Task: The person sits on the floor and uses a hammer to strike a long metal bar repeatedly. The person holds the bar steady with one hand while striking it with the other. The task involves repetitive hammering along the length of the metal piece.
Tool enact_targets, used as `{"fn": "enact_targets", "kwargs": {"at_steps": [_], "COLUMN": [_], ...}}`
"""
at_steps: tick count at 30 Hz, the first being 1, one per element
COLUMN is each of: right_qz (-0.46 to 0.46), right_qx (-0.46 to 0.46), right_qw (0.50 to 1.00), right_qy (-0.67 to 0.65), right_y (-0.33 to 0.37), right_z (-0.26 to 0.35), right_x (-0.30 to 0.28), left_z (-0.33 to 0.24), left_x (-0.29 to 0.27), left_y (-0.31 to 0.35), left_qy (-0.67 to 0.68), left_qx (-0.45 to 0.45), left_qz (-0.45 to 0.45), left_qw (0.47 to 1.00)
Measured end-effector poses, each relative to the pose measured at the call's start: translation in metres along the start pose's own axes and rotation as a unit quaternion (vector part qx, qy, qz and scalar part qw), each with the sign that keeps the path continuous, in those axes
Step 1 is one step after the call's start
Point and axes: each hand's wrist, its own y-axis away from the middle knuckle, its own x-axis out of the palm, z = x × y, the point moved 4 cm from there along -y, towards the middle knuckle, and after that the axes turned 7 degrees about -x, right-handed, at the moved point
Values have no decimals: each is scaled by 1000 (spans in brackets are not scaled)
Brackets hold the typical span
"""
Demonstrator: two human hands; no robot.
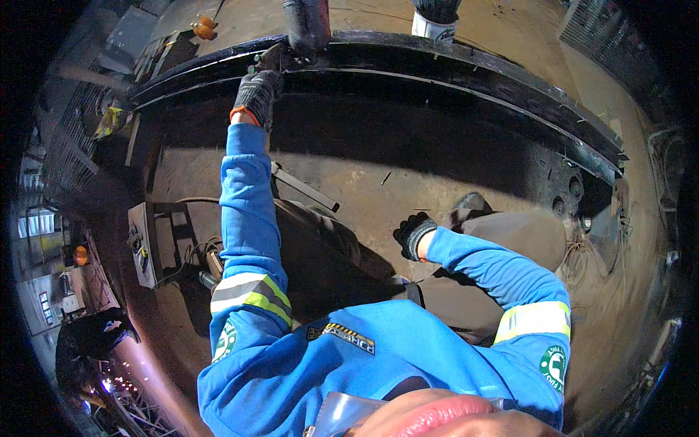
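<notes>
My left arm reaches far forward to a long black steel beam [408,57] that spans the view from left to right. There my left hand [256,95], in a grey knit glove with an orange cuff, is closed on a small dark metal plate [271,55] standing against the beam. Small green spots show by its fingers; what they belong to is too small to tell. Just right of the plate, a thick dark upright tube [306,25] meets the beam. My right hand [413,235], gloved in grey and black, stays back near my bent knee, its fingers curled in and no object visible.
Beyond the beam stands a white bucket [435,28] of dark rods. A metal bar [306,187] lies on the floor before me, and a box-like metal frame [148,244] with cables sits left. Coiled cable [579,262] lies right. Sparks fly near another person [91,357] at lower left.
</notes>
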Motion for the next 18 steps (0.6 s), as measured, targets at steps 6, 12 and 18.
{"fn": "enact_targets", "kwargs": {"at_steps": [6, 12, 18], "right_qz": [9, -41, -142], "right_qx": [16, 7, -22], "right_qw": [1000, 999, 990], "right_qy": [-21, 0, -11], "right_y": [1, 1, 1], "right_z": [-1, -1, -1], "right_x": [0, 3, 1], "left_z": [-31, -81, -106], "left_x": [5, -7, 11], "left_y": [-8, -16, -34], "left_qy": [-122, 18, 72], "left_qx": [163, 166, 248], "left_qz": [-15, -3, -52], "left_qw": [979, 986, 965]}}
